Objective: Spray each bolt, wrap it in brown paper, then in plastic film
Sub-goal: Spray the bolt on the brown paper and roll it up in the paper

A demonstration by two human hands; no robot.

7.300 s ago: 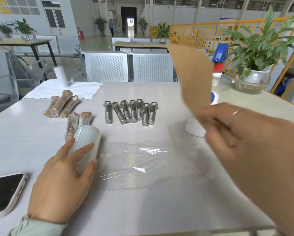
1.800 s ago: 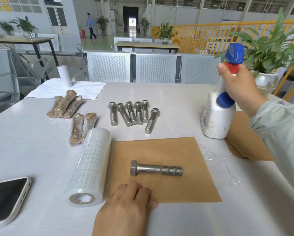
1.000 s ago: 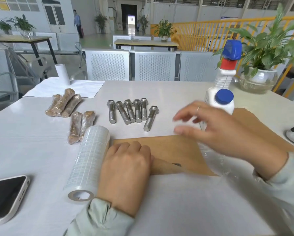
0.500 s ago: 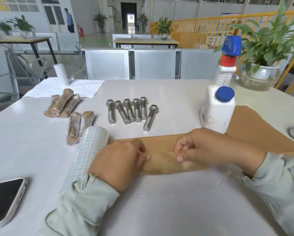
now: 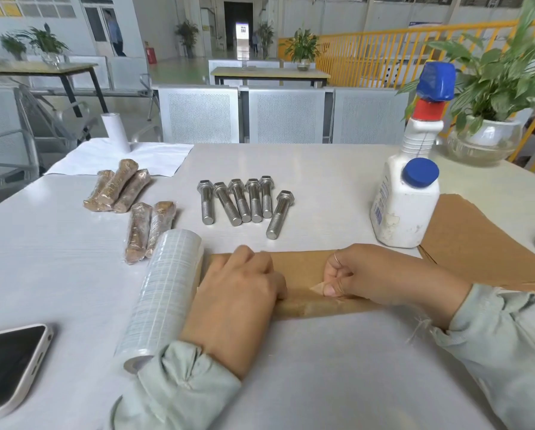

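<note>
A sheet of brown paper (image 5: 300,268) lies in front of me, its near edge rolled into a tube; the bolt inside is hidden. My left hand (image 5: 238,293) grips the roll's left end with curled fingers. My right hand (image 5: 381,277) pinches the roll's right part. Several bare steel bolts (image 5: 244,201) lie in a row behind the paper. Several wrapped bolts (image 5: 129,206) lie at the left. The plastic film roll (image 5: 164,293) lies against my left hand. The white spray bottle (image 5: 409,187) with a blue nozzle stands at the right.
A stack of brown paper sheets (image 5: 477,243) lies at the right behind my right arm. A phone (image 5: 8,367) lies at the near left. A white sheet with a white roll (image 5: 115,133) sits at the far left, a potted plant (image 5: 486,141) at the far right.
The spray bottle was put down and both hands came onto the paper. The paper's near edge went over the bolt and is rolled further away from me than half a second ago.
</note>
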